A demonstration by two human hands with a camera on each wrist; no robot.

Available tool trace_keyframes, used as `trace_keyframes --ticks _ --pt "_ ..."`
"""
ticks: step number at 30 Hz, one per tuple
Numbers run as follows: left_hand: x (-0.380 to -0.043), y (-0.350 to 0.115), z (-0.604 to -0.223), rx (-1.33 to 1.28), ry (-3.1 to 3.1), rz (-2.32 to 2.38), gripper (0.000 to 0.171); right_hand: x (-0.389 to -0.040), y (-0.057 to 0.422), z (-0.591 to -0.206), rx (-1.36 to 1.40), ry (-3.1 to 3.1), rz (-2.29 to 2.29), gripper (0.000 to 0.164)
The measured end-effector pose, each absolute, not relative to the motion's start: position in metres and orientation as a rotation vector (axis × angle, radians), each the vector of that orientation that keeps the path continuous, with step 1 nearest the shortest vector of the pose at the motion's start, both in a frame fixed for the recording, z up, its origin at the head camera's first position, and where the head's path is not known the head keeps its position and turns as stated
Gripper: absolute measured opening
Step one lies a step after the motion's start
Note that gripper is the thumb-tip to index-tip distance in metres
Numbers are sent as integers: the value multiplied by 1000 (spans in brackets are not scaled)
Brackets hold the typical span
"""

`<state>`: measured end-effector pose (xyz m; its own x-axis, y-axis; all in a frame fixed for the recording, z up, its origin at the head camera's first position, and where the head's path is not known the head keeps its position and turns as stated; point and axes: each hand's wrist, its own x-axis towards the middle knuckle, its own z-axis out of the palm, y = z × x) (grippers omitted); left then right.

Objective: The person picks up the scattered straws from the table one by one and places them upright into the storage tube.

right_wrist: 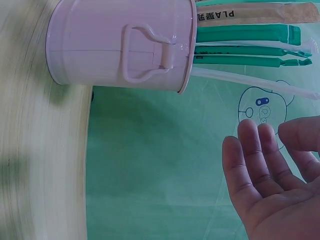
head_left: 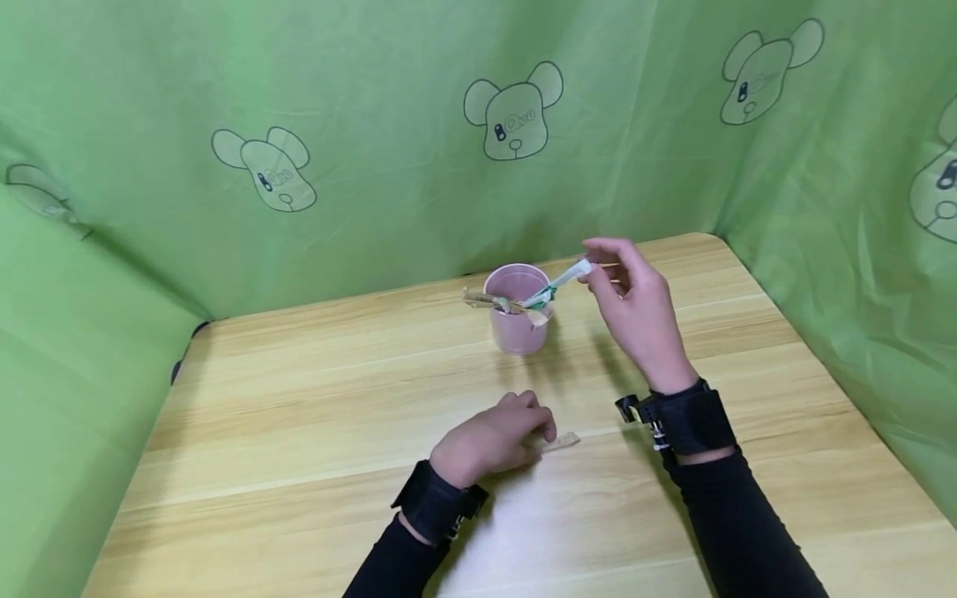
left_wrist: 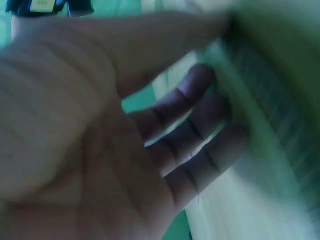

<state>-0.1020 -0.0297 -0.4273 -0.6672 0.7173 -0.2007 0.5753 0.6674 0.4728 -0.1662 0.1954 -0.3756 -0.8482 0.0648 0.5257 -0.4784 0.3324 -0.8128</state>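
A pink cup [head_left: 519, 332] with a side handle [right_wrist: 147, 52] stands near the table's back edge. Several straws stick out of it: a brown-wrapped straw [right_wrist: 260, 14], green-wrapped straws [right_wrist: 240, 34] and a translucent straw [right_wrist: 250, 81]. My right hand [head_left: 635, 307] is raised to the cup's right, near the straws' tips, its fingers loosely bent; in the right wrist view they are apart from the straws. Lower down, my left hand [head_left: 493, 436] pinches a brown-wrapped straw [head_left: 564, 442] close over the table. In the left wrist view that straw [left_wrist: 272, 105] is blurred.
The light wood table [head_left: 314, 415] fills the lower part of the head view. Green cloth [head_left: 389, 166] with printed bear heads hangs behind it and along both sides. Each wrist wears a black band [head_left: 699, 415].
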Motion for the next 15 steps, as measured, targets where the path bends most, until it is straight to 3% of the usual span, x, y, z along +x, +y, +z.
trace_keyframes --ticks 7,15 --pt "-114 -41 -432 972 2635 605 9 -166 195 -378 356 -2146 1561 33" --pt "-115 -44 -429 895 2675 603 13 -164 196 -375 330 -2225 1563 35"
